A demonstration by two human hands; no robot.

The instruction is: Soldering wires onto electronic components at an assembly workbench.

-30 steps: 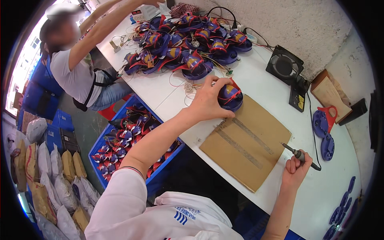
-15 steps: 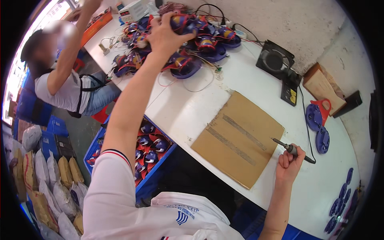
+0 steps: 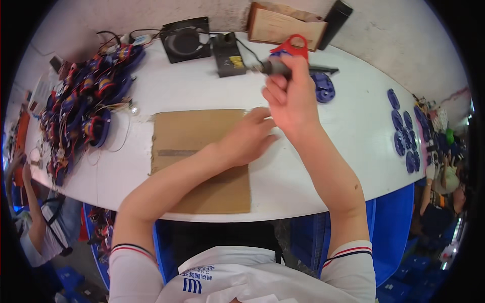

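My right hand is closed around the dark handle of a soldering iron, raised over the back of the table; its tip end points left and is smeared by motion. Close by stands a black soldering iron holder. Above the right edge of a cardboard sheet is my left hand, fingers loosely apart and nothing visible in them. Partly behind my right hand lie a red part with a ring and a purple plastic shell.
A heap of purple and red wired assemblies covers the table's left side. A black fan, a cardboard box and a black cylinder stand by the wall. Several purple shells lie far right. Other people sit at both sides.
My view has swung right. My left hand has left the heap of assemblies for the cardboard's right edge. My right hand has lifted the soldering iron toward the back, near its holder.
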